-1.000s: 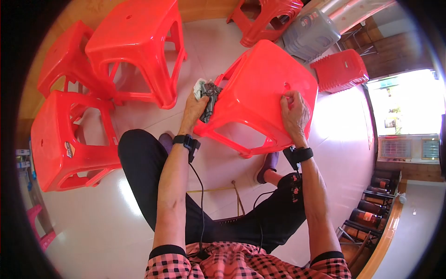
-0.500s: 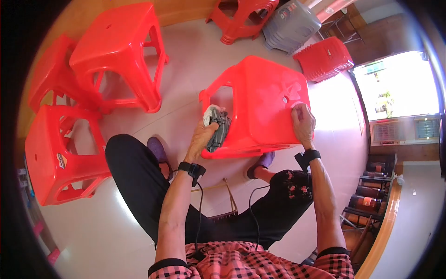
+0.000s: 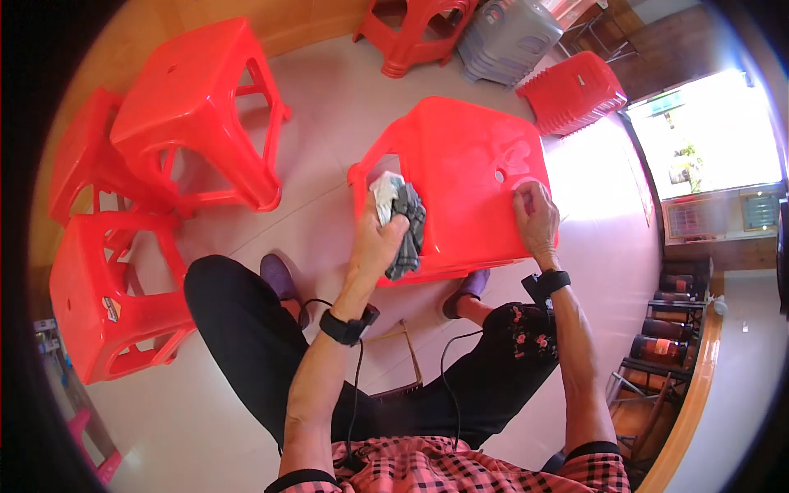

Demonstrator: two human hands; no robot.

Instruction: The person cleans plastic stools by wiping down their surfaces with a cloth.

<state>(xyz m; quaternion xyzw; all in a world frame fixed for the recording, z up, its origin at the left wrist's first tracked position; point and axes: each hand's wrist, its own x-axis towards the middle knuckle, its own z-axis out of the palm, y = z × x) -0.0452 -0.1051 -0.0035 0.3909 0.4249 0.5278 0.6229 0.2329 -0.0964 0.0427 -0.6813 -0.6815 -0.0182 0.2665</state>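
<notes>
In front of me a red plastic stool stands on the floor, its seat with a small round hole towards me. My left hand is closed around a dark grey checked cloth with a whitish cloth or paper bunched beside it, at the stool's left edge. On the right part of the seat, near the hole, rests my right hand. Its fingers are bent together against the surface; whatever they pinch is too small and hidden to name.
More red stools stand at the left, one with a label. At the back are another red stool, a stack of grey stools and a stack of red stools. Folded dark chairs line the right side.
My left hand has lifted the cloth slightly and moved it right, over the stool's edge. My right hand stays at nearly the same spot on the seat. The view has shifted a little.
</notes>
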